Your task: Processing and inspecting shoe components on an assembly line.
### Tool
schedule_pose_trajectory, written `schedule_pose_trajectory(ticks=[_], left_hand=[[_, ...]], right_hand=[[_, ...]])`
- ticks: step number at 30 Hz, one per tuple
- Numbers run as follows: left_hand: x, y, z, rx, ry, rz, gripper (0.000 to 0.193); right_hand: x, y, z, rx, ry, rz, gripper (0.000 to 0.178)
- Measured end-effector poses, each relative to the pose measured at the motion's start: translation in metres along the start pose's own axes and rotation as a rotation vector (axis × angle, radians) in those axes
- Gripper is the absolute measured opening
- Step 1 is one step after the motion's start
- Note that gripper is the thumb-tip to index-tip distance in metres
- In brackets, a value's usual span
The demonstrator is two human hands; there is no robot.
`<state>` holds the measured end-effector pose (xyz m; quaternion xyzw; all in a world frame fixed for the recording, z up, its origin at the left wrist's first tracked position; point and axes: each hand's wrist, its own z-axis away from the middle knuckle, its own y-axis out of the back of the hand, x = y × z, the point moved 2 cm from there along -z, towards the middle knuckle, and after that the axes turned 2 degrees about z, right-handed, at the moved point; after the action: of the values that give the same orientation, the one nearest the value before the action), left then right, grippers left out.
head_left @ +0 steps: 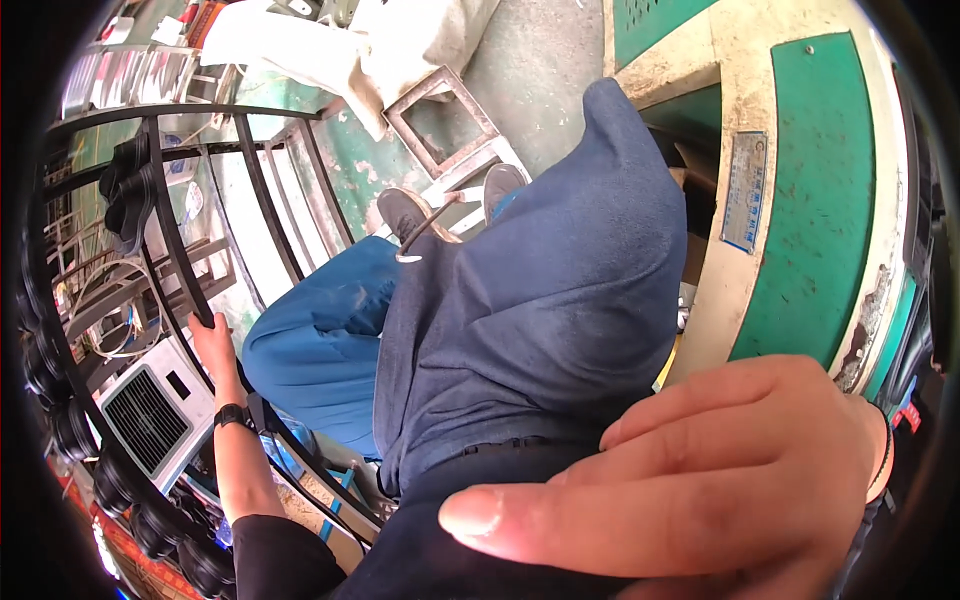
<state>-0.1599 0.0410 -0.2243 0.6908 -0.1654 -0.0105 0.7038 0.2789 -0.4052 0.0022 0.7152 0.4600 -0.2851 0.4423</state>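
Note:
My left hand (pixel 212 348), with a dark watch on its wrist, is closed around a black metal bar of the rack (pixel 172 205) at my left. Close to the camera, my right hand (pixel 710 475) hangs over my lap at the lower right. One of its fingers stretches to the left and the others bend loosely, with nothing visible in them. Below it a dark blue apron (pixel 540 330) covers my lap, and blue trousers (pixel 320 345) show beside it. Black shoe-like pieces (pixel 128 195) sit on the rack's far part.
A green and cream machine (pixel 820 200) stands at the right. On the floor ahead lie a square metal frame (pixel 398 118) and pale cloth or sacks (pixel 290 45). A thin hooked rod (pixel 428 222) shows near my shoes (pixel 405 213). A white grilled appliance (pixel 190 405) stands beyond the rack.

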Motion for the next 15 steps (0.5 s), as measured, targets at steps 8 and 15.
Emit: schedule_pose_trajectory(ticks=[8, 15], left_hand=[[0.000, 0.002, -0.002, 0.068, -0.035, -0.103, 0.046], [-0.012, -0.002, -0.004, 0.014, 0.009, -0.092, 0.057]], right_hand=[[0.001, -0.006, -0.001, 0.062, 0.052, 0.037, 0.042], [-0.004, -0.004, -0.001, 0.068, 0.046, 0.057, 0.040]])
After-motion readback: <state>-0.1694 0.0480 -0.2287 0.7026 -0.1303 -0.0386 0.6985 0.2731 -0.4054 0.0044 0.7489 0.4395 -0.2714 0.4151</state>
